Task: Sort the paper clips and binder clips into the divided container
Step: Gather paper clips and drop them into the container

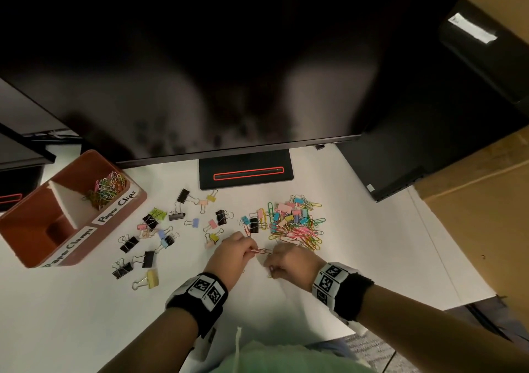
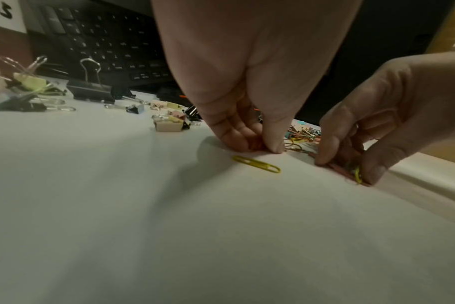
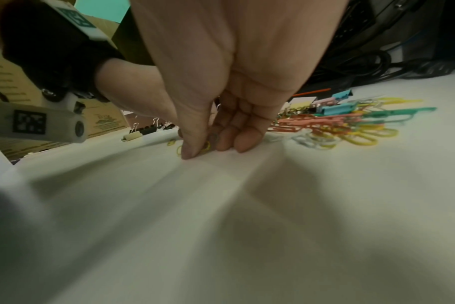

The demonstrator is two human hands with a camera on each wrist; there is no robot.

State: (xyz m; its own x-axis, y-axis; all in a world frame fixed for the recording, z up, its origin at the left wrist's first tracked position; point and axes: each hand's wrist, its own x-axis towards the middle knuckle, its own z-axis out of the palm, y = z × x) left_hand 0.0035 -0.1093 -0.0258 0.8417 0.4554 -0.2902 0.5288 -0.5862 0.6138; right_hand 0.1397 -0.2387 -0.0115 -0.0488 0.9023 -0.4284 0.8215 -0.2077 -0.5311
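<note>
**A:** How far along was I at that point?

**B:** Barely started, I'd judge. The brown divided container (image 1: 120,215) sat at the table's far left; its "Paper Clips" compartment held one small bundle of paper clips (image 1: 107,188), and the compartment beside it looked bare.

**A:** And what was left?

**B:** Most of it. The mixed pile of coloured paper clips and small binder clips (image 1: 297,223) lay right of centre, and the scattered binder clips (image 1: 160,235) were spread between it and the container.

**A:** My hands?

**B:** Both were down on the table just in front of the pile. The left hand (image 1: 236,248) pinched a red paper clip (image 1: 259,250); the right hand (image 1: 289,258) was curled on a few clips, a yellow one among them. One yellow paper clip (image 2: 256,164) lay loose near the left hand.

**A:** The surroundings?

**B:** A white table (image 1: 86,315), a dark monitor (image 1: 229,72) on its stand (image 1: 246,172), cardboard boxes (image 1: 486,201) at right.
</note>
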